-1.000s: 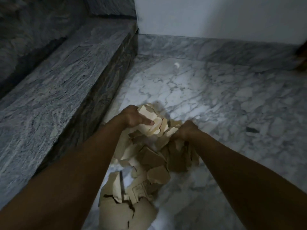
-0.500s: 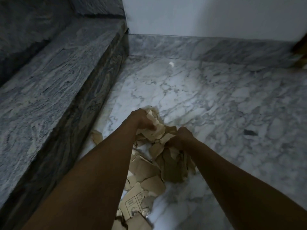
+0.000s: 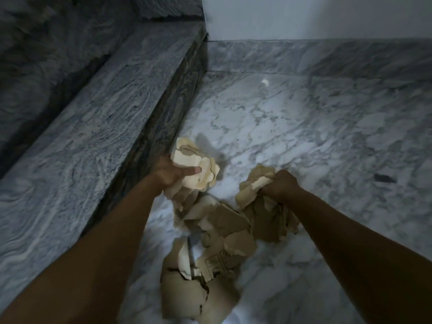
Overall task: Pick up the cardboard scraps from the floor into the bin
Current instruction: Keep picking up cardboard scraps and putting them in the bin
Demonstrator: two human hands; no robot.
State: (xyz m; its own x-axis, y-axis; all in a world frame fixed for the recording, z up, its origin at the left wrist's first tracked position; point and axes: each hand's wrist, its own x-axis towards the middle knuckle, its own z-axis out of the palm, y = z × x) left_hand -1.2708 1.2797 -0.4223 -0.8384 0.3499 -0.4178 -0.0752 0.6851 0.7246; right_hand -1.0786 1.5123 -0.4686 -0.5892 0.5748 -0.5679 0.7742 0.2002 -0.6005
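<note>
Torn brown cardboard scraps (image 3: 217, 232) lie heaped on the white marble floor (image 3: 304, 141) between my forearms. My left hand (image 3: 170, 174) grips a stack of pale scraps (image 3: 198, 167), thumb pressed across the top piece. My right hand (image 3: 280, 185) clutches another bunch of scraps (image 3: 254, 183), with more pieces hanging below it. A large torn sheet with printed marks (image 3: 201, 288) lies nearest me. No bin is in view.
A grey marble step (image 3: 88, 146) runs along the left, its dark riser close to my left hand. A marble skirting and white wall (image 3: 315, 15) close off the far side. A small white fleck (image 3: 265, 82) and a dark spot (image 3: 384, 178) lie on the floor.
My hands have drawn apart, each holding its own bunch of scraps. The view has shifted, and the large torn sheet near me shows again.
</note>
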